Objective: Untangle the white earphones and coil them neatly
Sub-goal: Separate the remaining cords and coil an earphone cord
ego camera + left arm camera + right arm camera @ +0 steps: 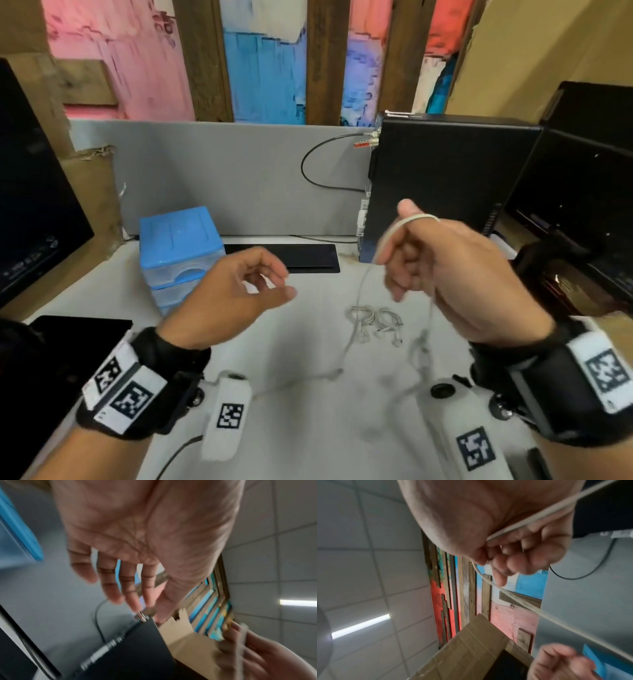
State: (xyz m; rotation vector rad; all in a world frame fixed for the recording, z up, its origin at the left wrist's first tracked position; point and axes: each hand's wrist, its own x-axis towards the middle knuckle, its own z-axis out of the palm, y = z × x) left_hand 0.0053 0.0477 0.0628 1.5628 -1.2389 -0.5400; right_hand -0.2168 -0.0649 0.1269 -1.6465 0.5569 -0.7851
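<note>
A white earphone cable is looped over the raised fingers of my right hand. That hand grips the cable in its curled fingers, as the right wrist view shows. From there the cable hangs down to the table, blurred. My left hand hovers to the left, apart from the cable. Its fingers are loose and hold nothing. Two coiled white earphone sets lie on the table between the hands.
A blue plastic drawer box stands at the left. A black computer tower stands at the right, against the grey partition. A dark monitor is at the far left. A flat black pad lies behind the hands.
</note>
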